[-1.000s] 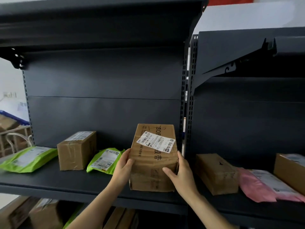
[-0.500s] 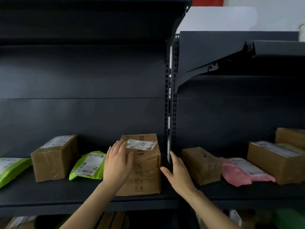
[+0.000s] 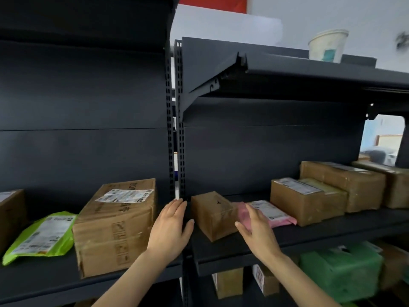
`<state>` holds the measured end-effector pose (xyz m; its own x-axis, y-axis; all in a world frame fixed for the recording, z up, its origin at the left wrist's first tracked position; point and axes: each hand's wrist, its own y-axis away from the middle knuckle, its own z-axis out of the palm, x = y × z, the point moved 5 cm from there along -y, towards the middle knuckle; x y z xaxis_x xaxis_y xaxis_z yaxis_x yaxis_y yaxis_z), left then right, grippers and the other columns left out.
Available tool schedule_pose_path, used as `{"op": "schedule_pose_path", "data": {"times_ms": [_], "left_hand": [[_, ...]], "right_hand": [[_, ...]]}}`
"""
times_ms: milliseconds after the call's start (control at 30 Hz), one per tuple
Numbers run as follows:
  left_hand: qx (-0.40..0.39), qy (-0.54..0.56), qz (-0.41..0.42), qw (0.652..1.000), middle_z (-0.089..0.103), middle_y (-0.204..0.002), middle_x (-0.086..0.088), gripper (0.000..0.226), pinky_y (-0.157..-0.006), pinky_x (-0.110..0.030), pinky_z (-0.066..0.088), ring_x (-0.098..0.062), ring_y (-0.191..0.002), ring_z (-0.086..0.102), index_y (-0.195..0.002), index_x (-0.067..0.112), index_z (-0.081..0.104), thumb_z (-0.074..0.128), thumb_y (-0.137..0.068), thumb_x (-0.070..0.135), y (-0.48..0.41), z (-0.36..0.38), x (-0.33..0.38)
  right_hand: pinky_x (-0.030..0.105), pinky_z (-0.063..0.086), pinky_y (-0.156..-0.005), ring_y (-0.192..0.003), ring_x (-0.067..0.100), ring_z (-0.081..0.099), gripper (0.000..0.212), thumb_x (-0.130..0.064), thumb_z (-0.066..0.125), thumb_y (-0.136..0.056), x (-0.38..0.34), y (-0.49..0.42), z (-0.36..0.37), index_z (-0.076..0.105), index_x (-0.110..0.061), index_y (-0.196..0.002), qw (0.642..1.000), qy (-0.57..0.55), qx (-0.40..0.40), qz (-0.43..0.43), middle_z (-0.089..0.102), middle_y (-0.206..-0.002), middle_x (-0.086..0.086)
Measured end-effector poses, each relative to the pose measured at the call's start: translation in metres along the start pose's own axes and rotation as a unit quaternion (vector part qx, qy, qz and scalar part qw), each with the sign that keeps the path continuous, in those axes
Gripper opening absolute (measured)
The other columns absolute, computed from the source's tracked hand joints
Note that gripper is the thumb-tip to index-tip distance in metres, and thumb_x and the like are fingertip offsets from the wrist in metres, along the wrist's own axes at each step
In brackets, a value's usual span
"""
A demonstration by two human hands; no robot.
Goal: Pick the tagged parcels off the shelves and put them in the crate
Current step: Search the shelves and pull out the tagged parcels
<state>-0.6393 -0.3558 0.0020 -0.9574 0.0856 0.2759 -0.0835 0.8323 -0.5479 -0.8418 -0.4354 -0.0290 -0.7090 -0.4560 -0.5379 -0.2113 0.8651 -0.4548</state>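
1. The left hand (image 3: 170, 229) hangs in front of the upright post (image 3: 180, 151) between two shelf bays. Its fingers (image 3: 174, 209) are straight, close together, and hold nothing.
2. The right hand (image 3: 257, 232) is raised before a pink mailer (image 3: 276, 214), its fingers (image 3: 252, 214) straight and slightly spread. Contact cannot be told.
3. A small brown box (image 3: 212, 216) sits on the right shelf (image 3: 332, 227), between the hands and just beside both.
4. The large labelled box (image 3: 117, 224) stands on the left shelf (image 3: 33, 275), just left of the left hand. A green mailer (image 3: 42, 235) lies against its left side.
5. A taped labelled box (image 3: 305, 200) stands right of the pink mailer.
6. A paper cup (image 3: 327, 45) tops the unit.
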Motion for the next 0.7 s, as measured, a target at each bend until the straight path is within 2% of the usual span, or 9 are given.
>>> {"op": "schedule_pose_path", "data": {"times_ms": [233,433,533,600,633,700], "left_hand": [[-0.007,0.005,-0.045,0.999,0.030,-0.153,-0.001,0.057,-0.114,-0.022,0.020,-0.014,-0.143,0.022,-0.145,0.013,0.030,0.044,-0.096,0.036,-0.025,0.038,0.045],[0.005,-0.025,-0.164,0.986,0.028,-0.153,-0.007,0.066,-0.113,-0.030,0.025,-0.021,-0.144,0.020,-0.146,0.014,0.028,0.045,-0.092,0.048,-0.061,0.071,0.084],[-0.039,-0.041,-0.244,0.968,0.020,-0.155,-0.014,0.081,-0.115,-0.039,0.020,-0.029,-0.145,0.013,-0.148,0.016,0.021,0.042,-0.086,0.063,-0.075,0.093,0.092],[-0.073,-0.059,-0.288,0.953,0.015,-0.155,-0.020,0.087,-0.116,-0.042,0.016,-0.034,-0.145,0.008,-0.147,0.016,0.020,0.039,-0.082,0.071,-0.082,0.106,0.093],[-0.088,-0.080,-0.305,0.945,0.013,-0.155,-0.022,0.090,-0.116,-0.043,0.015,-0.035,-0.145,0.008,-0.147,0.017,0.021,0.037,-0.079,0.075,-0.084,0.111,0.093],[-0.113,-0.133,-0.332,0.927,0.010,-0.155,-0.025,0.094,-0.116,-0.046,0.012,-0.038,-0.143,0.008,-0.146,0.017,0.022,0.033,-0.076,0.079,-0.086,0.118,0.092]], "right_hand": [[0.026,0.032,-0.107,-0.137,0.017,0.032,0.063,-0.032,0.053,-0.092,0.076,-0.023,-0.020,0.025,-0.014,-0.145,1.000,-0.010,-0.025,0.013,0.033,-0.150,0.006],[0.026,0.037,-0.104,-0.135,0.014,0.033,0.062,-0.042,0.046,-0.093,0.137,-0.061,-0.032,0.020,-0.023,-0.147,0.995,0.036,-0.085,-0.020,0.028,-0.150,0.000],[0.028,0.029,-0.111,-0.141,0.015,0.021,0.063,-0.047,0.041,-0.094,0.150,-0.074,-0.026,0.019,-0.023,-0.148,0.985,0.076,-0.143,-0.053,0.014,-0.156,-0.001],[0.028,0.024,-0.115,-0.142,0.015,0.017,0.061,-0.050,0.039,-0.094,0.156,-0.077,-0.016,0.023,-0.024,-0.147,0.979,0.092,-0.166,-0.073,0.002,-0.158,-0.003],[0.028,0.022,-0.115,-0.142,0.015,0.016,0.058,-0.050,0.037,-0.094,0.157,-0.077,-0.011,0.027,-0.025,-0.145,0.977,0.099,-0.171,-0.085,-0.001,-0.158,-0.003],[0.030,0.017,-0.116,-0.143,0.017,0.015,0.054,-0.050,0.032,-0.095,0.159,-0.075,-0.003,0.029,-0.027,-0.144,0.971,0.116,-0.183,-0.105,0.006,-0.158,0.001]]}}
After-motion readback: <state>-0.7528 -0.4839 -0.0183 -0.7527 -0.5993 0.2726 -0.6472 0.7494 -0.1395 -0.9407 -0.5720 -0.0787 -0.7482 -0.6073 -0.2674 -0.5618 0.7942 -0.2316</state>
